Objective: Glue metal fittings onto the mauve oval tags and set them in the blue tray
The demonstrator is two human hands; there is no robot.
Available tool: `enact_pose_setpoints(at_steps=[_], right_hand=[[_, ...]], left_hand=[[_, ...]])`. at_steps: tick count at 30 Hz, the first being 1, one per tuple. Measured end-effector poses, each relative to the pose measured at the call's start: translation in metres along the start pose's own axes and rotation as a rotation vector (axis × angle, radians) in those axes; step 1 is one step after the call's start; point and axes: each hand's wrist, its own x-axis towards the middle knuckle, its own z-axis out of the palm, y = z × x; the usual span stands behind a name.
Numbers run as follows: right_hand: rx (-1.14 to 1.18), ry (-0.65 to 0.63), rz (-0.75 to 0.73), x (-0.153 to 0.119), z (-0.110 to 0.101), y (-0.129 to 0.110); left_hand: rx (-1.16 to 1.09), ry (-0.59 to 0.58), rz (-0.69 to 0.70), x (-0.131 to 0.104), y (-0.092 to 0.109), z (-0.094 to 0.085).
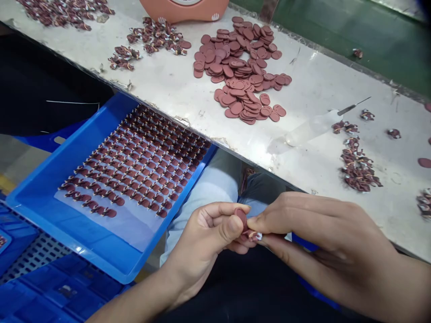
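Observation:
My left hand (215,229) pinches a reddish-brown oval disc (240,217) between thumb and fingers, above my lap. Against the disc's lower edge, my right hand (303,229) grips a small brown figurine (253,235) with white and orange bits; its exact shape is partly covered by my fingers. Disc and figurine touch, but I cannot tell whether they are joined. To the left, a blue tray (97,262) holds rows of similar figurines paired with discs (134,166) on a pale sheet.
A heap of oval discs (240,67) lies mid-table. Small figurines (360,168) cluster at right, with others (158,36) at upper left. A translucent bottle with a needle tip (311,128) lies on the table. An orange scale-like object (185,11) stands behind. Blue crates (57,291) sit lower left.

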Motion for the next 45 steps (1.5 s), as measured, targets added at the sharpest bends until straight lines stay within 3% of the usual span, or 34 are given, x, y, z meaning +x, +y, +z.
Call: enact_pose_setpoints(at_steps=[11, 27, 30, 36, 45], right_hand=[[0.028, -0.034, -0.006, 0.006, -0.003, 0.008], [0.035, -0.05, -0.064, 0.006, -0.003, 0.019], [0.075, -0.03, -0.033, 0.01, -0.001, 0.021], [0.142, 0.024, 0.083, 0.022, 0.003, 0.024], [0.17, 0.039, 0.148, 0.027, 0.014, 0.025]], left_hand=[[0.022, -0.018, -0.031, 0.005, 0.003, -0.005], [0.003, -0.122, 0.061, 0.004, 0.013, -0.02], [-0.018, -0.111, 0.044, 0.008, 0.015, -0.022], [-0.1, -0.125, -0.124, 0.02, 0.014, -0.032], [-0.169, -0.197, -0.116, 0.023, 0.008, -0.036]])
